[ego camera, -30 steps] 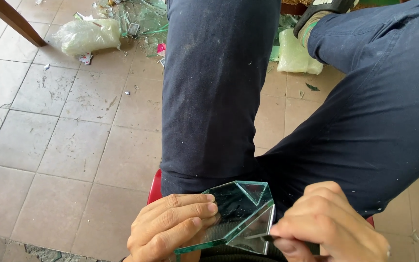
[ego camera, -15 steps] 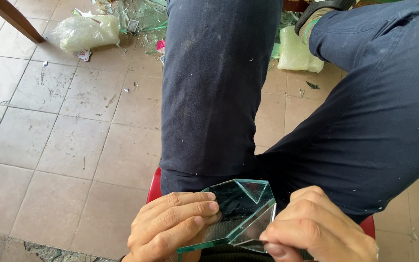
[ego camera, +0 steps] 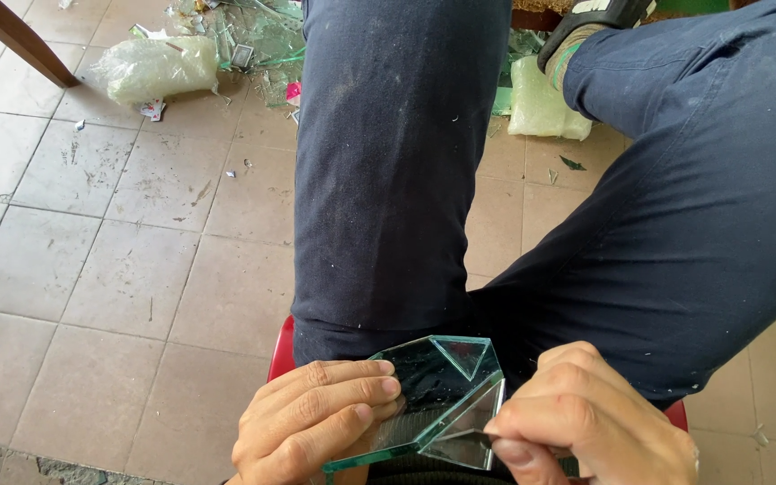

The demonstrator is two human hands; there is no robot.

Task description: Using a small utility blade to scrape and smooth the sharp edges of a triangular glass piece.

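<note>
Head view, looking down past the person's lap. A seated person in dark blue trousers point(ego camera: 397, 180) fills the middle and right of the frame, one leg running straight down the centre, the other crossing from the upper right. A small red edge of the seat point(ego camera: 280, 352) shows below the centre leg.

At the bottom edge, the left hand point(ego camera: 316, 422) lies flat, fingers together and stretched out, pressing on the near face of a glass piece point(ego camera: 437, 395). This is a small, green-edged, faceted form of clear panes joined at angles, with a triangular face at its top. It rests on the lap, between the two hands and touching both.

The right hand point(ego camera: 586, 422) is curled, its thumb and fingers pinched on a thin dark tool point(ego camera: 469, 437), of which only a short tip shows against the lower right edge of the glass. The rest of the tool is hidden by the hand, so its kind cannot be told.

Surroundings: a pale tiled floor point(ego camera: 136, 233), dusty and dotted with small chips. At the upper left a brown wooden leg point(ego camera: 20, 40) slants into view. Near it lies a clear plastic bag point(ego camera: 159, 67), stuffed with pale material that cannot be made out. Just beside the bag is a heap of greenish broken glass point(ego camera: 258, 36). Right of the centre leg lies a second pale bag point(ego camera: 541, 108), partly hidden by the trousers. A dark shoe point(ego camera: 599, 22) sits at the top edge, just above that bag.
</note>
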